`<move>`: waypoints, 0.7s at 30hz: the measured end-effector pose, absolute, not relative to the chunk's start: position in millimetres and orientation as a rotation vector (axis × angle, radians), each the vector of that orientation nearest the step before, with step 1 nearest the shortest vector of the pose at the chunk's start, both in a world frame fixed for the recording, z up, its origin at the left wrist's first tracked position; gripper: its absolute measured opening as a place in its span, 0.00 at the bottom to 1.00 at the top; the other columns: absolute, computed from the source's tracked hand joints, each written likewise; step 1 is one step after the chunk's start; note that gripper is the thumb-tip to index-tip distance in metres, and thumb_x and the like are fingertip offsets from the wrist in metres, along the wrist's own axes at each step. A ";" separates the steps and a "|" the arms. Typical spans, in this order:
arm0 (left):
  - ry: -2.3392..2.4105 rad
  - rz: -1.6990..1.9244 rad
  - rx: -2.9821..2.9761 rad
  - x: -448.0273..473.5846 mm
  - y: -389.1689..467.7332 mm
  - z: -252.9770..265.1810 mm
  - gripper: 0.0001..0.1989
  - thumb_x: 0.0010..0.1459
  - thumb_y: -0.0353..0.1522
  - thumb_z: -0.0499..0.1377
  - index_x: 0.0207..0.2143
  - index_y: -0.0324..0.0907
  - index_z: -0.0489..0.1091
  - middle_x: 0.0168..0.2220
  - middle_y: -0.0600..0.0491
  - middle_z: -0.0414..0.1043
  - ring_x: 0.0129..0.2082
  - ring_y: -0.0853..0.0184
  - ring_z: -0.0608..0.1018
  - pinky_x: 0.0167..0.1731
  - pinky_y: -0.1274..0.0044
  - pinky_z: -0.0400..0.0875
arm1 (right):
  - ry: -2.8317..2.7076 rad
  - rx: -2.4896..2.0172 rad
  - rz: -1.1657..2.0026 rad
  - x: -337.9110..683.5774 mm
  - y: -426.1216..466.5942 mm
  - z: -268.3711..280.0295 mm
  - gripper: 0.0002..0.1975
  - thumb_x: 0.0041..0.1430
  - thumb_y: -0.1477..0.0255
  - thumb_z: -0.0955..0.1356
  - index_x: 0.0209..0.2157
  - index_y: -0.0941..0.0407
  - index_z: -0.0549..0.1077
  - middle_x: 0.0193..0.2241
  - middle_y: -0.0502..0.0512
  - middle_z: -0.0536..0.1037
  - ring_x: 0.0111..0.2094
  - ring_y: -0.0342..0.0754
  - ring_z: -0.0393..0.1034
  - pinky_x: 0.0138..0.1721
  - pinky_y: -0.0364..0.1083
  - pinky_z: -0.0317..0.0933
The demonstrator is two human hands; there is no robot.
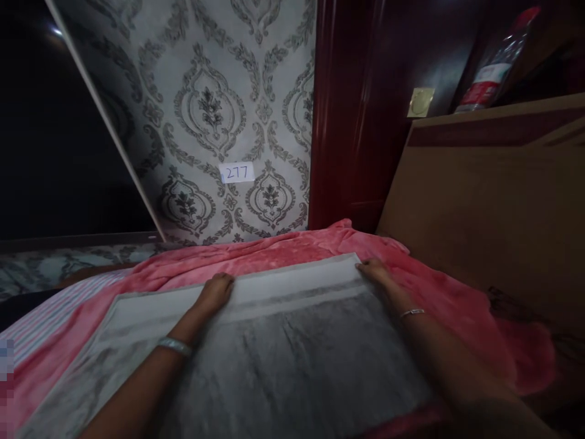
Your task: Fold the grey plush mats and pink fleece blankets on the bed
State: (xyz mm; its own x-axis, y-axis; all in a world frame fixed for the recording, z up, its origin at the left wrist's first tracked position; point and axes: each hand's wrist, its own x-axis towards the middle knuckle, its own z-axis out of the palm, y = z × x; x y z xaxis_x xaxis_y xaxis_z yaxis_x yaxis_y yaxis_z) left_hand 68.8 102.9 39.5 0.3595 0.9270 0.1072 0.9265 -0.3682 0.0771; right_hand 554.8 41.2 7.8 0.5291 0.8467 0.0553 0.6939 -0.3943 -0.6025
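Note:
A grey towel (292, 353) with a pale band along its far edge lies spread flat over a pink fleece blanket (283, 247). My left hand (216, 291) rests palm down on the pale band, fingers curled, left of the middle. My right hand (375, 271) lies on the towel's far right corner, fingertips at its edge. Each wrist wears a thin bangle. Whether either hand pinches the cloth cannot be made out.
A striped sheet (50, 314) shows at the left under the blanket. Behind stands patterned wallpaper (214, 110) with a label reading 277 (236, 172), a dark red wooden post (340, 116), and a brown headboard (493, 207) with a plastic bottle (496, 64) on its shelf.

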 end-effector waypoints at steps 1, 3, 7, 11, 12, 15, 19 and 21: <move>1.794 0.186 2.577 74.8 106.2 39.3 0.15 0.62 0.28 0.51 0.44 0.39 0.76 0.50 0.41 0.77 0.53 0.56 0.75 0.53 0.68 0.67 | -1.232 -2.222 0.335 554.8 46.7 5.8 0.10 0.57 0.72 0.71 0.22 0.60 0.73 0.20 0.53 0.72 0.24 0.46 0.68 0.29 0.44 0.59; 1.825 0.175 2.561 80.8 110.1 38.7 0.14 0.62 0.28 0.52 0.43 0.40 0.76 0.49 0.41 0.76 0.54 0.55 0.74 0.53 0.67 0.67 | -1.211 -2.266 0.311 555.1 53.8 0.5 0.10 0.58 0.71 0.70 0.24 0.60 0.75 0.22 0.55 0.74 0.27 0.48 0.69 0.29 0.44 0.59; 1.862 0.135 2.537 77.7 111.7 37.9 0.11 0.63 0.29 0.53 0.41 0.41 0.75 0.49 0.42 0.75 0.54 0.55 0.73 0.54 0.65 0.65 | -1.203 -2.283 0.233 557.1 58.1 -11.7 0.10 0.59 0.69 0.69 0.30 0.60 0.79 0.27 0.58 0.78 0.32 0.51 0.72 0.30 0.43 0.59; 1.890 0.074 2.488 71.4 115.3 37.5 0.07 0.62 0.30 0.56 0.40 0.41 0.72 0.50 0.42 0.74 0.54 0.54 0.72 0.52 0.65 0.65 | -1.204 -2.255 0.176 557.6 60.2 -18.7 0.12 0.61 0.69 0.67 0.37 0.61 0.80 0.35 0.62 0.81 0.37 0.53 0.74 0.33 0.44 0.60; 1.889 0.058 2.474 70.5 116.9 37.8 0.06 0.61 0.30 0.56 0.40 0.41 0.72 0.49 0.43 0.75 0.53 0.55 0.73 0.51 0.65 0.65 | -1.201 -2.251 0.169 557.4 60.9 -19.3 0.12 0.61 0.69 0.67 0.37 0.61 0.80 0.35 0.62 0.81 0.37 0.53 0.74 0.33 0.45 0.60; 1.855 0.021 2.451 69.5 121.5 40.3 0.04 0.60 0.28 0.56 0.36 0.42 0.71 0.45 0.47 0.77 0.50 0.57 0.75 0.49 0.67 0.65 | -1.188 -2.243 0.160 557.4 62.9 -19.7 0.12 0.61 0.68 0.67 0.37 0.61 0.81 0.35 0.62 0.81 0.35 0.53 0.75 0.33 0.45 0.59; 1.844 0.044 2.433 69.8 126.9 45.9 0.04 0.61 0.28 0.56 0.34 0.43 0.70 0.44 0.48 0.77 0.49 0.59 0.75 0.49 0.69 0.64 | -1.157 -2.242 0.148 559.7 66.5 -18.8 0.13 0.62 0.68 0.66 0.36 0.60 0.80 0.35 0.61 0.82 0.36 0.53 0.75 0.32 0.44 0.59; 1.874 0.090 2.415 70.5 129.3 46.7 0.05 0.63 0.28 0.54 0.36 0.42 0.70 0.46 0.47 0.77 0.49 0.60 0.76 0.50 0.68 0.64 | -1.138 -2.245 0.133 560.7 70.1 -18.4 0.13 0.62 0.67 0.65 0.37 0.60 0.80 0.36 0.62 0.82 0.37 0.54 0.75 0.33 0.45 0.60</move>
State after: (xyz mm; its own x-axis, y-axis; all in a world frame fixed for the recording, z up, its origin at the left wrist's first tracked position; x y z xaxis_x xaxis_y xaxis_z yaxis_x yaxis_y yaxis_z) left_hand 70.5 129.3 46.7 0.2484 0.9686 -0.0050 0.9638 -0.2466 0.1017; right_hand 560.7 70.1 -18.4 0.6253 0.7600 0.1773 0.6984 -0.4435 -0.5617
